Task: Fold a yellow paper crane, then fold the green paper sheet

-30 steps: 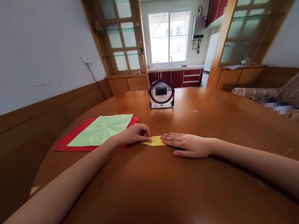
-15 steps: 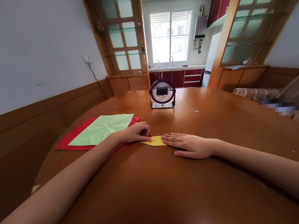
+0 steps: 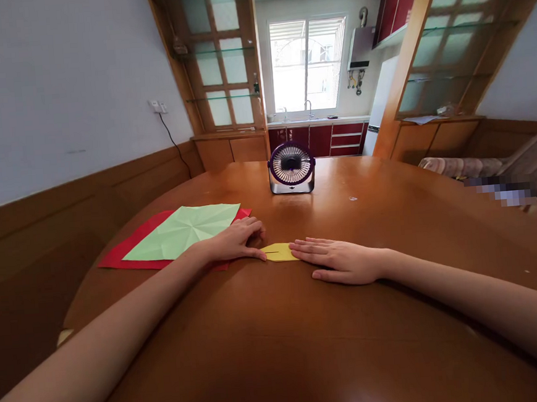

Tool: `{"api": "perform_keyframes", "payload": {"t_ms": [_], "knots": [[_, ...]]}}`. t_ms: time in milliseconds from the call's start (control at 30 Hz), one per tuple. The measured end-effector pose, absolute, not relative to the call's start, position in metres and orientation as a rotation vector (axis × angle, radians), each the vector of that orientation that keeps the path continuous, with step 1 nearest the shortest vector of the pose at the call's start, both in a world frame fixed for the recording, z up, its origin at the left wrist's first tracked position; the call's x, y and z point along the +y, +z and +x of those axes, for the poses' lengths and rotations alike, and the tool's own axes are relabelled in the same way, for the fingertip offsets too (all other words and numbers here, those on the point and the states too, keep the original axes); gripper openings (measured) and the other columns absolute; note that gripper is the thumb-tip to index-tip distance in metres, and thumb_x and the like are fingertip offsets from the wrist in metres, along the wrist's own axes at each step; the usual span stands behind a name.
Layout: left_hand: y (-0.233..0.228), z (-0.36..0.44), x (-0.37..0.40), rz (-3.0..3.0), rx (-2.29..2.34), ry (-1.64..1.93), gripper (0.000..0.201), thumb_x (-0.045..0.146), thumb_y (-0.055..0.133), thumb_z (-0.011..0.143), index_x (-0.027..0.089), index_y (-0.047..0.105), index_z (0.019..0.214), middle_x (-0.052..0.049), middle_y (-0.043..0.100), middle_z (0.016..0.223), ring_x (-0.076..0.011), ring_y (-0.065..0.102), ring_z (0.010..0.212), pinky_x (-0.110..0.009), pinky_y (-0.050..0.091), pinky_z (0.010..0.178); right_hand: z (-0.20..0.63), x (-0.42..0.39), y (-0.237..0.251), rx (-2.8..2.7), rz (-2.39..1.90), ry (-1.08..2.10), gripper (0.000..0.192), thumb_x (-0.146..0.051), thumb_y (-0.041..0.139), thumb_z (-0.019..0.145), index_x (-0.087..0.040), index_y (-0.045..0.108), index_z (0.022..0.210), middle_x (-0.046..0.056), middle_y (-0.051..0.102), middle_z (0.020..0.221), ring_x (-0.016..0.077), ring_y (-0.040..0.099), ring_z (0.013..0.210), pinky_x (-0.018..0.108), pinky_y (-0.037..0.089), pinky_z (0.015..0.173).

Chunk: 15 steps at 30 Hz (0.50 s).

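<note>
Fingers (image 3: 252, 227) of the left hand (image 3: 234, 241) are curled together, and the tips press on the left end of the small yellow folded paper (image 3: 279, 252). Compared w/ a moment ago this hand slid a little to 9 o'clock, so more of the yellow shows; I judge a crease is being pressed flat. At 10 o'clock from it lies a creased green sheet (image 3: 184, 230) on a red sheet (image 3: 128, 252). The paper stays flat on the wooden table (image 3: 307, 334), between both hands. The right hand (image 3: 342, 260) lies flat and open, fingers straight and close together, tips on the paper's right end, approx.; exact contact is hard to see. A small fan (image 3: 291, 168) stands at 12 o'clock.
</note>
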<state>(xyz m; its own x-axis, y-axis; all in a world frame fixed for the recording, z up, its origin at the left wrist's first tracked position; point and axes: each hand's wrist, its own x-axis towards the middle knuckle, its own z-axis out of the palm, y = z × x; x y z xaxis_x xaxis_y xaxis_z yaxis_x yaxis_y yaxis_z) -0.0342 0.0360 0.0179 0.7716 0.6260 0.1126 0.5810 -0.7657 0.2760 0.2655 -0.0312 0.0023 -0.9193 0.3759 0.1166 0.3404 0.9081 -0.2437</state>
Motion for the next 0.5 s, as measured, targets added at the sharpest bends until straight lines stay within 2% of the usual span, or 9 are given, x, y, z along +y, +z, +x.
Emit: {"api": "perform_keyframes", "payload": {"t_ms": [133,300,500], "knots": [[0.0158,-0.0360,0.0376,2.632,0.961,0.315,0.037,0.055,0.056,0.084,0.018,0.053,0.089,-0.004,0.054,0.094,-0.0181,0.048,0.084,-0.028,0.039,0.074,0.2649,-0.0312,0.0024,-2.923,-0.561,0.319,0.061,-0.038,0.037,0.101,-0.016,0.013,0.153,0.010,0.021,0.157,0.0198,0.016,0.146,0.042,0.015,0.122],[0.0162,-0.0411,0.0412,2.618,0.952,0.329,0.042,0.056,0.065,0.077,0.018,0.051,0.087,-0.003,0.052,0.090,-0.0171,0.046,0.080,-0.027,0.039,0.070,0.2653,-0.0305,0.0006,-2.912,-0.548,0.317,0.061,-0.038,0.037,0.100,-0.017,0.015,0.153,0.009,0.022,0.157,0.0200,0.017,0.146,0.042,0.015,0.122],[0.0216,-0.0436,0.0440,2.660,0.980,0.236,0.047,0.062,0.064,0.074,0.018,0.052,0.087,-0.004,0.051,0.092,-0.0173,0.047,0.078,-0.027,0.038,0.067,0.2662,-0.0298,0.0000,-2.936,-0.557,0.294,0.061,-0.040,0.035,0.101,-0.016,0.013,0.153,0.009,0.021,0.157,0.0193,0.016,0.146,0.041,0.014,0.122]]}}
